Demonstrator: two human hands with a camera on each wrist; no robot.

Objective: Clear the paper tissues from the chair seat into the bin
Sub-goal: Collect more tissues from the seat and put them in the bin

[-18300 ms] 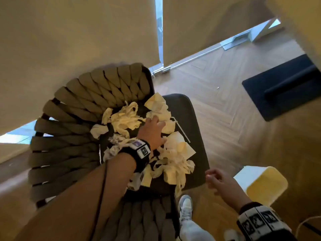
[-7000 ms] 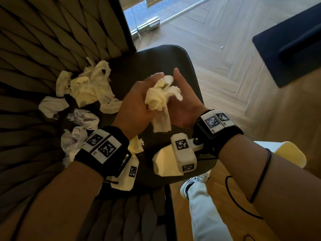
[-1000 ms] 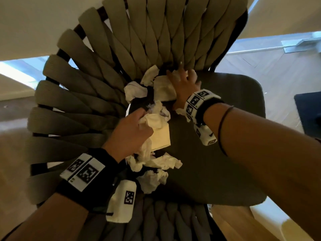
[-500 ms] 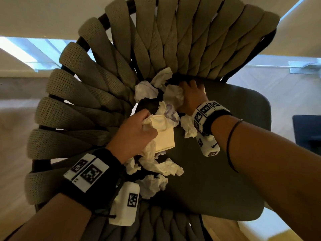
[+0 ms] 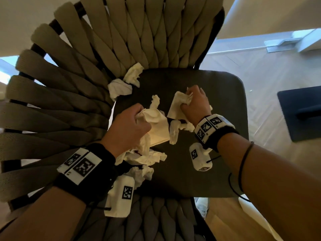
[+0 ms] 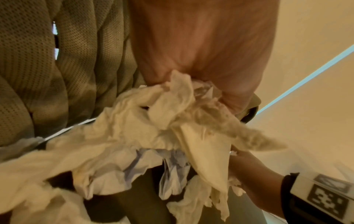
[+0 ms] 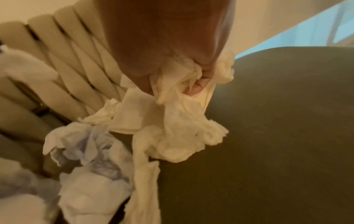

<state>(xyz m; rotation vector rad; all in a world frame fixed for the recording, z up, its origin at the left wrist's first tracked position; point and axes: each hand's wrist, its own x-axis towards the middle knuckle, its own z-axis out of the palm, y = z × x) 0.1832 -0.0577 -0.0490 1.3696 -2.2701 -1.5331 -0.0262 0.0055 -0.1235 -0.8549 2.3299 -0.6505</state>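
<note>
Gathering is what you are doing now: your left hand (image 5: pixel 129 126) is clenching a crumpled wad of tissues (image 5: pixel 156 124) over the middle of the chair seat (image 5: pixel 199 171), and your right hand (image 5: pixel 195 104) is gripping a second bunch (image 5: pixel 178 106) just beside it, fingers curled tight into the paper in both wrist views. Half a second ago your right hand was reaching into the back corner of the seat against the woven backrest (image 5: pixel 139 40); it is now pulled back toward the centre with paper in it, so I judge both hands are about loaded for a trip to the bin, which is not clearly showing in any current view. Two balled tissues (image 5: pixel 126 82) are lying at the back-left edge where seat meets backrest, and more loose ones (image 5: pixel 144 159) are sitting under and behind your left wrist, so the seat is far from cleared. No brand or readable writing is showing; the wristbands (image 5: pixel 80 165) are carrying only black-and-white square marker patterns.
</note>
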